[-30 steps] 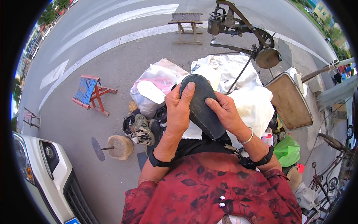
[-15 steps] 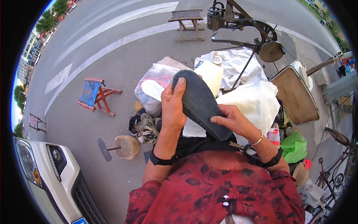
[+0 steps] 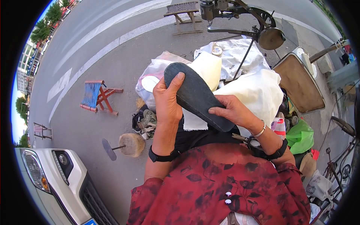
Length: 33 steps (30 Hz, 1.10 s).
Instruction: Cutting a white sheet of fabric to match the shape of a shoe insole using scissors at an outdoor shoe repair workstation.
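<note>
A black shoe sole (image 3: 195, 95) is held up in front of my chest, slanting from upper left to lower right. My left hand (image 3: 168, 95) grips its upper, wider end, thumb on the near face and the fingers mostly hidden behind. Toward the lower end my right hand (image 3: 234, 112) pinches the right edge, thumb on top. White cloth (image 3: 253, 92) lies over my lap and beyond the sole. A white insole-shaped piece (image 3: 150, 83) rests on a plastic bag (image 3: 159, 63) left of the sole.
A shoe-repair sewing machine (image 3: 240, 22) stands ahead. To the left are a blue-webbed folding stool (image 3: 99, 95), a wooden block with a metal shoe anvil (image 3: 131, 145) and a parked white car (image 3: 63, 176). Camouflage shoes (image 3: 147, 123) lie near my left forearm; a green bag (image 3: 300, 137) is at right.
Both hands and the sole have shifted slightly up and left in the picture. The grip looks the same, and the view has tilted a little.
</note>
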{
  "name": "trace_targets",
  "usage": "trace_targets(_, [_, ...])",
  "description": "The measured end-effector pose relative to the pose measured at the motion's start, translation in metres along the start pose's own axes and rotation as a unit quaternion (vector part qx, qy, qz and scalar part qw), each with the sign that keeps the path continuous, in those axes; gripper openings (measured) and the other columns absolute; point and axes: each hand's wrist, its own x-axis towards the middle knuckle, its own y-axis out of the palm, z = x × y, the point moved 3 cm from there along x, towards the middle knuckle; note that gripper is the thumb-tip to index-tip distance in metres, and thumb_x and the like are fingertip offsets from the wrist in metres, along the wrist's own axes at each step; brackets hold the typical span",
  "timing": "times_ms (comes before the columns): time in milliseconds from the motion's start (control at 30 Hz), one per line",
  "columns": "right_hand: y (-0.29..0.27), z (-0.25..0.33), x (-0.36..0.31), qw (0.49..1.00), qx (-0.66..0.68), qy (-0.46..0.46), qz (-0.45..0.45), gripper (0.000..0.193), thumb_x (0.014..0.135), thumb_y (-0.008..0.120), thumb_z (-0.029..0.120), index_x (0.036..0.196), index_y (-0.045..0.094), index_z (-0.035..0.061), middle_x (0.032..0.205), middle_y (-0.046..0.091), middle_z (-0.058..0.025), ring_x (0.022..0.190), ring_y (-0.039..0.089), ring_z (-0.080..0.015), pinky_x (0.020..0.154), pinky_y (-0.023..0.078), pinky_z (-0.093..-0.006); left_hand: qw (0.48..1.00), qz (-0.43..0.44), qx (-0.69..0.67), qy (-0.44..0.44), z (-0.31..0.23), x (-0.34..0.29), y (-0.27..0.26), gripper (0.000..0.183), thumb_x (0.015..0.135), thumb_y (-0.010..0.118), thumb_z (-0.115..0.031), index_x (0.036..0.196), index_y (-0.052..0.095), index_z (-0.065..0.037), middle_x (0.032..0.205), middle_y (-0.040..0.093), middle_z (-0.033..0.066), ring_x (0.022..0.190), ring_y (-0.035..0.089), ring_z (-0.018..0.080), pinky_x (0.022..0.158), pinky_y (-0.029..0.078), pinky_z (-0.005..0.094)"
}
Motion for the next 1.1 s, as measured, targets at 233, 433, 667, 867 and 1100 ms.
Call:
trace_targets(233, [-0.011, -0.021, -0.018, 0.998, -0.025, 0.045, 0.028, 0.019, 0.086, 0.064, 0.012, 0.098, 0.063, -0.0034, 0.072, 0.057, 0.0002, 0.068, 0.048, -0.0045, 0.062, 0.043, -0.0236, 1.000, -0.029, -0.009, 0.006, -0.019, 0.017, -0.030, 0.017, 0.081, 0.071, -0.007, 0.096, 0.065, -0.003, 0.089, 0.069, 0.0076, 0.077, 0.067, 0.0170, 0.069, 0.055, 0.0289])
trace_targets(433, [-0.005, 0.000, -0.027, 0.995, -0.084, 0.045, -0.013, 0.016, 0.085, 0.065, 0.010, 0.094, 0.062, -0.0028, 0.067, 0.056, -0.0002, 0.061, 0.051, -0.0055, 0.057, 0.043, -0.0239, 0.998, 0.003, -0.058, 0.038, -0.030, 0.016, -0.058, 0.021, 0.083, 0.070, -0.012, 0.101, 0.062, -0.003, 0.093, 0.068, 0.0082, 0.084, 0.067, 0.0195, 0.076, 0.056, 0.0332])
trace_targets(667, [0.007, 0.025, -0.029, 0.981, -0.127, -0.100, -0.105, 0.033, 0.080, 0.068, 0.004, 0.112, 0.059, 0.0037, 0.065, 0.054, -0.0060, 0.058, 0.057, -0.0118, 0.057, 0.045, -0.0249, 0.981, -0.004, -0.173, 0.087, -0.038, 0.015, -0.080, 0.022, 0.084, 0.069, -0.013, 0.103, 0.062, -0.003, 0.099, 0.067, 0.0103, 0.092, 0.065, 0.0204, 0.085, 0.055, 0.0364])
trace_targets(867, [0.008, 0.040, -0.032, 0.982, -0.128, -0.098, -0.101, 0.067, 0.077, 0.068, -0.002, 0.137, 0.043, 0.0141, 0.063, 0.047, -0.0018, 0.058, 0.046, -0.0099, 0.060, 0.041, -0.0222, 0.974, -0.071, -0.210, 0.048, -0.023, 0.027, -0.107, 0.024, 0.084, 0.069, -0.014, 0.105, 0.061, -0.003, 0.101, 0.067, 0.0099, 0.096, 0.064, 0.0230, 0.089, 0.052, 0.0409])
trace_targets(1100, [0.009, 0.043, -0.021, 0.973, -0.104, -0.196, -0.065, 0.058, 0.076, 0.069, 0.000, 0.129, 0.049, 0.0143, 0.066, 0.053, -0.0061, 0.058, 0.050, -0.0174, 0.060, 0.045, -0.0283, 0.959, -0.175, -0.219, -0.046, 0.005, 0.040, -0.126, 0.032, 0.084, 0.070, -0.014, 0.111, 0.057, -0.002, 0.112, 0.062, 0.0131, 0.106, 0.058, 0.0282, 0.095, 0.047, 0.0477])
